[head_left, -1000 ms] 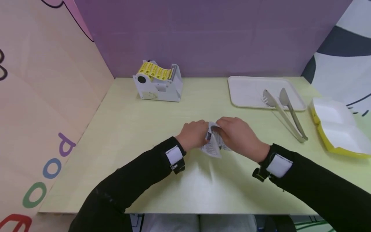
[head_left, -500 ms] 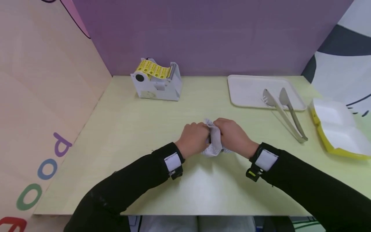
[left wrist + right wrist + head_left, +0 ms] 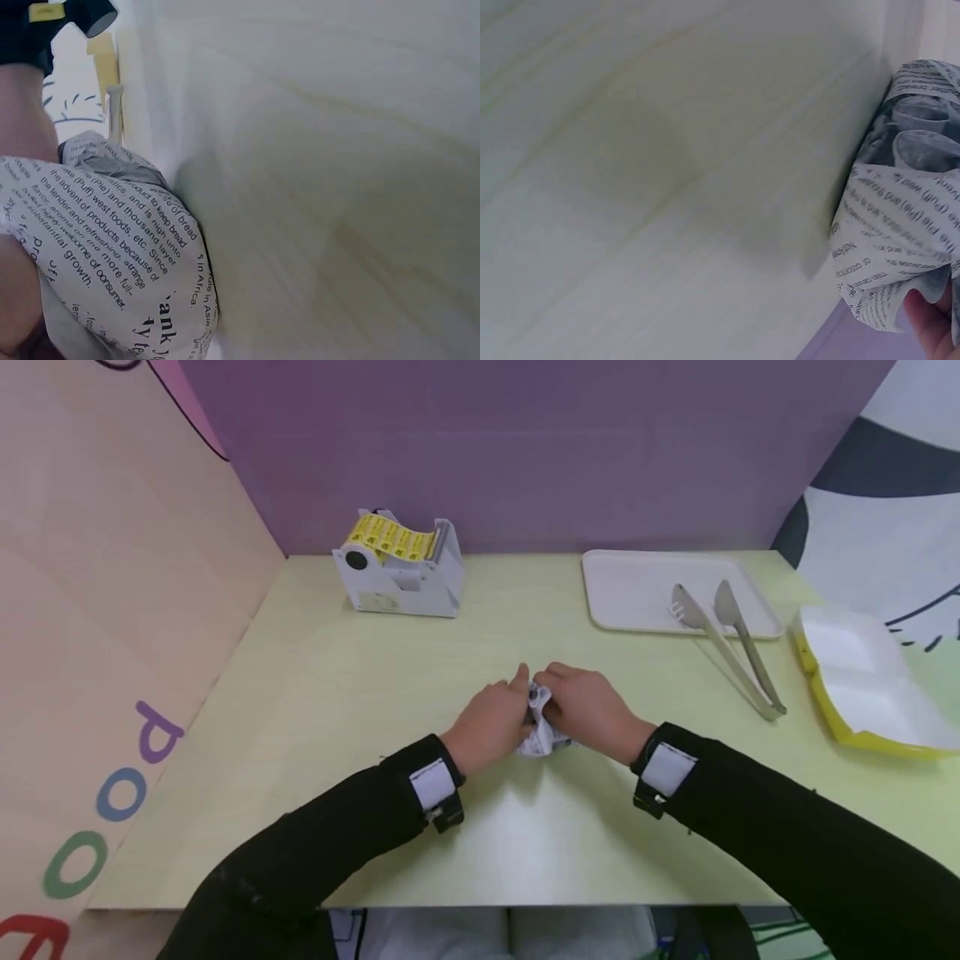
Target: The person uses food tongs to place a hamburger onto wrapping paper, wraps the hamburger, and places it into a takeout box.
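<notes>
Both hands hold a crumpled bundle of printed newsprint-style wrapping paper (image 3: 542, 740) between them, over the middle of the table. My left hand (image 3: 491, 722) grips its left side, with one digit pointing up beside the paper. On the other side my right hand (image 3: 591, 710) pinches the folded paper with curled fingers. The left wrist view shows a rounded, lettered face of the wrapping paper (image 3: 124, 247). From the right wrist, the bundle (image 3: 900, 210) shows printed cups and text, with fingers (image 3: 928, 319) tucked in a fold at its end. Whatever the paper encloses is hidden.
A white dispenser (image 3: 405, 589) with a yellow label roll stands at the back left. Metal tongs (image 3: 731, 652) lean on a white tray (image 3: 637, 602) at the back right. An open yellow-and-white clamshell box (image 3: 870, 685) sits at the right of the table (image 3: 337, 693).
The paper between the hands has become more bunched and compact, its loose flap drawn in. The hands have shifted slightly left, and a left digit now points up.
</notes>
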Demonstrator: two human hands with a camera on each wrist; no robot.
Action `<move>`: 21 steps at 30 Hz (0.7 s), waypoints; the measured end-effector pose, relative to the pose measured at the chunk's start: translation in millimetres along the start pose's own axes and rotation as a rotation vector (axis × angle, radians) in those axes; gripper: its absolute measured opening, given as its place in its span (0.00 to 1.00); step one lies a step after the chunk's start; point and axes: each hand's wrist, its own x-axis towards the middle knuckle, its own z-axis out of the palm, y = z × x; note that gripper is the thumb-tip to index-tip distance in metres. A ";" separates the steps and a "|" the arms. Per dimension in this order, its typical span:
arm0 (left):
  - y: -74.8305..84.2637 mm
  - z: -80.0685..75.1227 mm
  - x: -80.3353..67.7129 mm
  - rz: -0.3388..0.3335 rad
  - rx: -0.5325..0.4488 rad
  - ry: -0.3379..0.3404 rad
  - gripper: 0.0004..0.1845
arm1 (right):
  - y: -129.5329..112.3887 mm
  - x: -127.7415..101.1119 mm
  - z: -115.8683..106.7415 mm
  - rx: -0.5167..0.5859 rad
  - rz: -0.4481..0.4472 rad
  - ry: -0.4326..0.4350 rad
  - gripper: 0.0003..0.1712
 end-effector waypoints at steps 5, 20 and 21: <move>-13.5 -5.2 -3.0 0.029 -0.269 -0.090 0.37 | 1.6 1.8 3.8 -0.022 -0.036 0.004 0.05; -8.4 -13.5 -30.0 0.094 0.054 0.111 0.29 | 6.3 7.8 7.7 0.021 0.011 0.054 0.08; -8.9 -12.9 -30.7 0.104 0.074 0.116 0.26 | 6.5 7.7 7.8 0.024 0.015 0.058 0.09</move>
